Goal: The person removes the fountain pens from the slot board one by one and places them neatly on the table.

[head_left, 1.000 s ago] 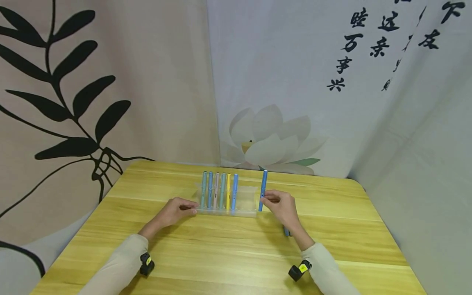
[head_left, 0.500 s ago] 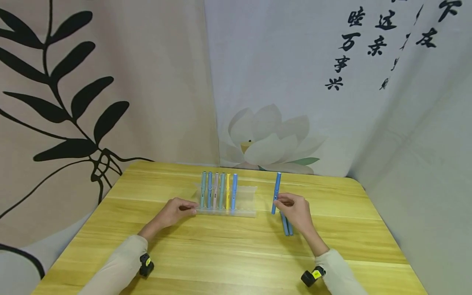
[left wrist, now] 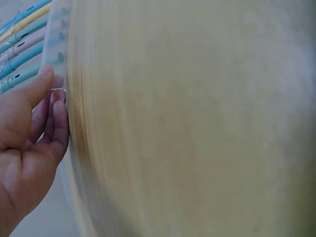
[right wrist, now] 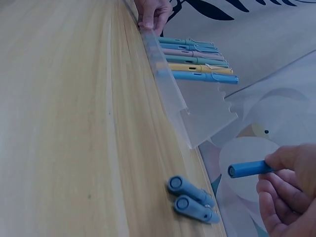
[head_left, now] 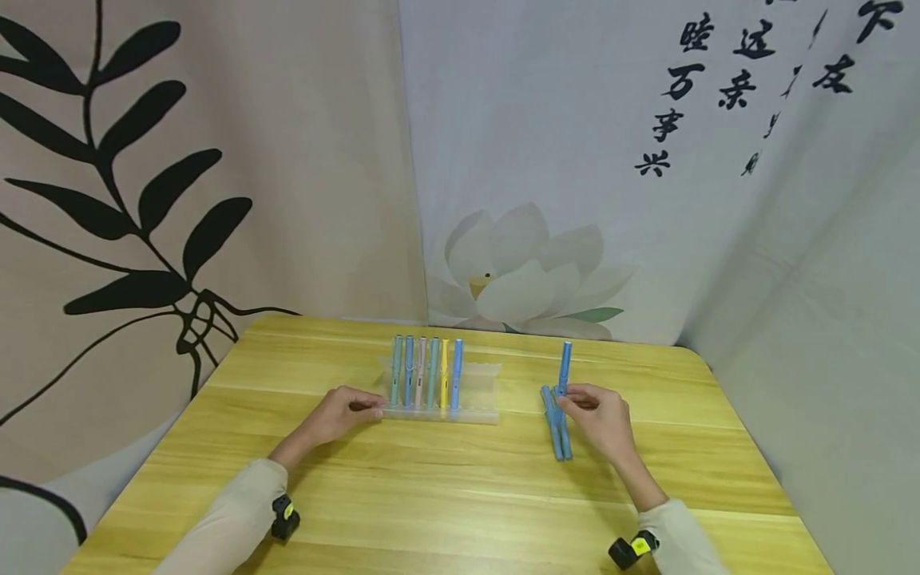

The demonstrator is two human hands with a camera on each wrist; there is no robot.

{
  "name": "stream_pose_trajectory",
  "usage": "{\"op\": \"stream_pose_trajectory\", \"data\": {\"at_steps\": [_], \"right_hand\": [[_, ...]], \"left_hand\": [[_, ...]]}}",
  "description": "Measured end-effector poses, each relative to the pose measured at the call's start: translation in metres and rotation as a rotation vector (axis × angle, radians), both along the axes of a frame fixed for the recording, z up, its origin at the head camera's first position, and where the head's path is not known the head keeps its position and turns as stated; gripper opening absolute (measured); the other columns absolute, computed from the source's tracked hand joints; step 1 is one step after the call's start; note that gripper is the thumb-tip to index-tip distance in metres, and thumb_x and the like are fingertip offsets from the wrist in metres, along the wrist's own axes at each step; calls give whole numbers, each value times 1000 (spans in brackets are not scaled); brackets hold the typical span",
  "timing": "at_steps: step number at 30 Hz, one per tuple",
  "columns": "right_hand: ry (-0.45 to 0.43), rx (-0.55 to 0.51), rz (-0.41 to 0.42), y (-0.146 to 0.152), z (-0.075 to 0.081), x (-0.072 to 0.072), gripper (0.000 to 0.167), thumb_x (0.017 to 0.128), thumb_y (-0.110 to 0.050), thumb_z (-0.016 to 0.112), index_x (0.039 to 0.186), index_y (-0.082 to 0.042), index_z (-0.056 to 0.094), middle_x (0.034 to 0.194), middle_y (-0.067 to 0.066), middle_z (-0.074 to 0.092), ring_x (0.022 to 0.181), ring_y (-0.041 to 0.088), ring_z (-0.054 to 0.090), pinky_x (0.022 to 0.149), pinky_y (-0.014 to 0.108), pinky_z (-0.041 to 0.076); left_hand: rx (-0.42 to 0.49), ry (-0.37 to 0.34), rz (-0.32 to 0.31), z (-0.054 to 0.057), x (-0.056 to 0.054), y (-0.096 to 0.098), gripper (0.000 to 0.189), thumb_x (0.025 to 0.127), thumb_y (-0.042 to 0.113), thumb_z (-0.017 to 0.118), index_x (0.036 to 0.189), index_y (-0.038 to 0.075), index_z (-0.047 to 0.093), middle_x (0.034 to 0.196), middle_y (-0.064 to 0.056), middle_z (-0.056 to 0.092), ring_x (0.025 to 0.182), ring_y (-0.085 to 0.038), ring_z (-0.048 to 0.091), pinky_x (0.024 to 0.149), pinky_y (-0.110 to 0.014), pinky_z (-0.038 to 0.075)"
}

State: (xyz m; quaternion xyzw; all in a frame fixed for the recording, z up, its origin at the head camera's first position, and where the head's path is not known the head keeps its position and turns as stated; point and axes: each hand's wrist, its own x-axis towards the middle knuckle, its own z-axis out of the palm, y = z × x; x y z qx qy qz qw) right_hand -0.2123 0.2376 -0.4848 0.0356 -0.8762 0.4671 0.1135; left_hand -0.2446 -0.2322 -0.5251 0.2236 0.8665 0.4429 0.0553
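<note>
My left hand point(head_left: 346, 411) pinches the left end of a clear plastic pen stand point(head_left: 480, 391); in the left wrist view the thumb lies along its edge. Several capped pens lean side by side in the stand's left part: green, blue, pinkish, a yellow pen point(head_left: 445, 374) and a blue pen point(head_left: 457, 375) at the row's right end. Right of the stand, my right hand point(head_left: 602, 414) holds another blue pen point(head_left: 565, 363) nearly upright between thumb and fingers. Its lower part overlaps two blue-grey pens point(right wrist: 190, 200) lying side by side on the table.
Under everything is a wood-grain table point(head_left: 431, 503). Behind its far edge hang pale curtains point(head_left: 345, 160) printed with a dark plant, a lotus flower and black characters. The stand's right part point(right wrist: 207, 113) shows notches along its upper edge.
My right hand has carried the blue pen rightward, from beside the stand's right end to over the two lying pens, which now show more fully. My left hand stays at the stand.
</note>
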Motion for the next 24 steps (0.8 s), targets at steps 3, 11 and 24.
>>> {"op": "stream_pose_trajectory", "data": {"at_steps": [3, 11, 24], "right_hand": [[-4, 8, -18, 6, -1, 1, 29, 92, -24, 80, 113, -5, 78, 97, 8, 78, 87, 20, 74, 74, 22, 57], [-54, 48, -63, 16, -3, 5, 27, 91, -21, 80, 112, -5, 78, 96, 8, 78, 86, 19, 73, 73, 21, 56], [-121, 100, -84, 27, -8, 11, 26, 92, -23, 78, 110, -5, 79, 94, 6, 78, 87, 19, 73, 76, 29, 57]], "left_hand": [[-3, 3, -1, 1, 0, 0, 33, 100, 19, 68, 126, -2, 71, 119, -14, 74, 106, -27, 71, 86, -33, 58], [11, -6, -1, 0, -1, 0, 32, 100, 19, 68, 125, -1, 72, 120, -15, 74, 106, -28, 71, 86, -35, 58], [-6, -4, 8, 1, 0, 1, 33, 100, 19, 68, 126, -1, 71, 120, -15, 73, 105, -27, 71, 85, -32, 58]]}}
